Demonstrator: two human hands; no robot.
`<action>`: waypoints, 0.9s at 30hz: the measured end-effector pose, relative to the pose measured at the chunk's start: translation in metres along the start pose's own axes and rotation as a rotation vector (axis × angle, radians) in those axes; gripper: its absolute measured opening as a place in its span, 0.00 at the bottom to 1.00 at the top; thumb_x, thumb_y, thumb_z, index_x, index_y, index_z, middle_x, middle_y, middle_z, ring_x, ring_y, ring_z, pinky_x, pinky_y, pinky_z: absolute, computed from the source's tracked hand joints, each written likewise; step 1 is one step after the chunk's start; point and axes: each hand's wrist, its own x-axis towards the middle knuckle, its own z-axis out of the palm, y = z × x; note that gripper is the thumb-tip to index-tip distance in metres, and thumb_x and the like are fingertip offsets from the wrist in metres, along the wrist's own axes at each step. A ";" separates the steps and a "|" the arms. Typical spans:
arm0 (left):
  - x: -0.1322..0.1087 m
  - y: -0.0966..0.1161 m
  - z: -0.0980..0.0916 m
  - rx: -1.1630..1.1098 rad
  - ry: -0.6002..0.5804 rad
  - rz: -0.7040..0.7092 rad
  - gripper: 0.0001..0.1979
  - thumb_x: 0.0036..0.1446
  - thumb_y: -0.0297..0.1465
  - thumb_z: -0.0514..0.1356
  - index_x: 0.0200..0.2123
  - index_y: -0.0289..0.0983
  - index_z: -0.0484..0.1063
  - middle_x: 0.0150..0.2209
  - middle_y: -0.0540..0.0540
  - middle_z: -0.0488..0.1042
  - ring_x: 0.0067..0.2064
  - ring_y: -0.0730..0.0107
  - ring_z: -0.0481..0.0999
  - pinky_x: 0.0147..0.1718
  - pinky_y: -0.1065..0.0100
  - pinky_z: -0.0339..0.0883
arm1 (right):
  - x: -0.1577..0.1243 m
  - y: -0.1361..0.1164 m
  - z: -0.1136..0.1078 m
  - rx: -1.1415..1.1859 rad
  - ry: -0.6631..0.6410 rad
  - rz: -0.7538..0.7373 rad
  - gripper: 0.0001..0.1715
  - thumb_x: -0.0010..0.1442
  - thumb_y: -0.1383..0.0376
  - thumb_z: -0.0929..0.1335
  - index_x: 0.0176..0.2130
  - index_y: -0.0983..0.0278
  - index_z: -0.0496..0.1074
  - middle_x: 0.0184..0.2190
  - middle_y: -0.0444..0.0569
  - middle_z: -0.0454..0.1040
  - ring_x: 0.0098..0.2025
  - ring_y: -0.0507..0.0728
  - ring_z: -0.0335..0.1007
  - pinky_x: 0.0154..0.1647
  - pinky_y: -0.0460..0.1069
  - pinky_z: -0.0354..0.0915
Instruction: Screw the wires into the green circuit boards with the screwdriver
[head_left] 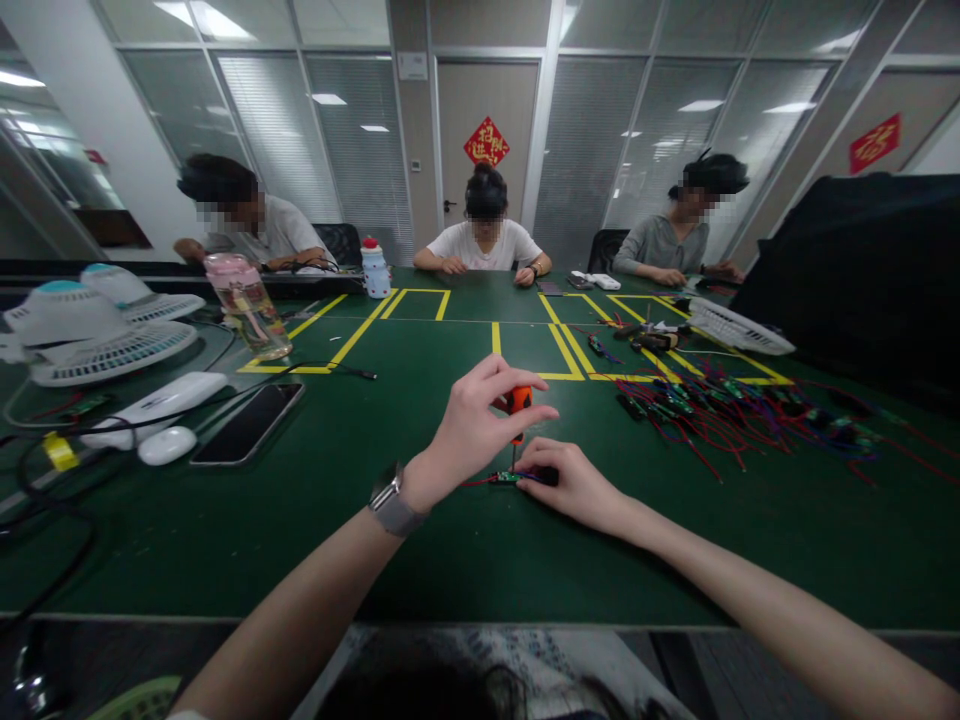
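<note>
My left hand [484, 410], with a watch on its wrist, is curled around the orange handle of a screwdriver [519, 400]. The tool stands upright, and its thin shaft reaches down to a small green circuit board [507, 477] lying on the table. Index finger and thumb reach past the handle, and part of the grip is hidden behind the hand. My right hand [570, 482] rests low on the table with its fingertips pinched on the board's right end. A red wire runs out from the board's left side.
On the right of the green table [360, 540] lies a heap of wired circuit boards [720, 400]. A phone [247, 425], a white mouse [167, 446], a pink bottle [247, 305] and white fans [105, 325] stand left. Three people sit across the table.
</note>
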 end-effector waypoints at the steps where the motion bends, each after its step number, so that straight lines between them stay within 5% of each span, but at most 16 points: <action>1: 0.000 0.001 0.000 0.008 -0.017 0.036 0.10 0.58 0.34 0.61 0.41 0.38 0.76 0.40 0.44 0.73 0.41 0.69 0.74 0.40 0.68 0.71 | 0.000 0.000 0.000 -0.001 0.002 -0.002 0.07 0.56 0.71 0.70 0.36 0.65 0.77 0.34 0.48 0.73 0.35 0.54 0.70 0.37 0.48 0.66; 4: 0.002 0.004 0.000 -0.140 -0.117 -0.004 0.15 0.65 0.30 0.50 0.50 0.38 0.73 0.47 0.42 0.74 0.46 0.68 0.74 0.46 0.66 0.69 | 0.001 0.001 0.000 -0.001 -0.001 -0.012 0.06 0.56 0.71 0.69 0.36 0.65 0.77 0.34 0.48 0.73 0.35 0.54 0.70 0.37 0.48 0.66; 8: 0.003 0.002 0.001 -0.121 -0.004 -0.073 0.09 0.58 0.33 0.61 0.38 0.37 0.78 0.34 0.47 0.72 0.33 0.72 0.73 0.32 0.71 0.70 | 0.001 0.001 0.000 -0.001 -0.011 -0.015 0.07 0.56 0.71 0.69 0.37 0.65 0.77 0.34 0.48 0.73 0.35 0.54 0.70 0.37 0.48 0.66; 11: 0.003 -0.001 -0.001 0.054 0.066 0.001 0.08 0.58 0.33 0.61 0.37 0.37 0.78 0.35 0.46 0.69 0.38 0.70 0.71 0.41 0.66 0.69 | 0.001 -0.001 -0.001 -0.009 -0.015 -0.009 0.07 0.56 0.71 0.69 0.36 0.65 0.77 0.34 0.49 0.73 0.34 0.54 0.70 0.37 0.48 0.66; 15: 0.005 -0.004 -0.004 -0.195 -0.082 -0.067 0.15 0.64 0.29 0.52 0.50 0.38 0.73 0.47 0.42 0.72 0.47 0.67 0.73 0.49 0.63 0.68 | 0.001 -0.003 -0.002 -0.014 -0.016 0.001 0.07 0.56 0.72 0.69 0.36 0.66 0.77 0.35 0.49 0.73 0.35 0.54 0.70 0.37 0.48 0.66; 18: 0.005 -0.005 -0.006 -0.289 -0.076 -0.166 0.11 0.58 0.31 0.60 0.43 0.37 0.77 0.40 0.43 0.75 0.40 0.68 0.76 0.38 0.67 0.72 | 0.001 -0.004 -0.002 -0.019 -0.020 0.001 0.07 0.56 0.72 0.69 0.36 0.65 0.77 0.34 0.49 0.73 0.35 0.54 0.70 0.38 0.49 0.67; 21: 0.006 -0.005 -0.009 -0.188 0.018 -0.109 0.07 0.53 0.33 0.65 0.36 0.38 0.79 0.37 0.45 0.74 0.40 0.68 0.74 0.41 0.67 0.70 | 0.001 -0.004 -0.002 -0.019 -0.024 0.003 0.07 0.56 0.72 0.69 0.36 0.65 0.77 0.34 0.49 0.73 0.35 0.54 0.70 0.38 0.49 0.67; 24: 0.007 -0.004 -0.010 -0.228 -0.065 -0.095 0.12 0.62 0.32 0.55 0.43 0.40 0.78 0.46 0.43 0.73 0.50 0.66 0.72 0.51 0.63 0.66 | 0.001 -0.004 -0.002 -0.020 -0.019 0.005 0.07 0.56 0.71 0.69 0.36 0.66 0.77 0.34 0.49 0.73 0.35 0.54 0.70 0.37 0.49 0.67; 27: 0.006 -0.003 -0.009 -0.383 -0.165 -0.177 0.14 0.64 0.32 0.53 0.50 0.39 0.74 0.47 0.42 0.74 0.47 0.65 0.75 0.46 0.63 0.70 | 0.001 -0.004 -0.002 -0.019 -0.014 0.005 0.07 0.56 0.71 0.70 0.36 0.65 0.78 0.34 0.49 0.73 0.35 0.54 0.70 0.37 0.49 0.67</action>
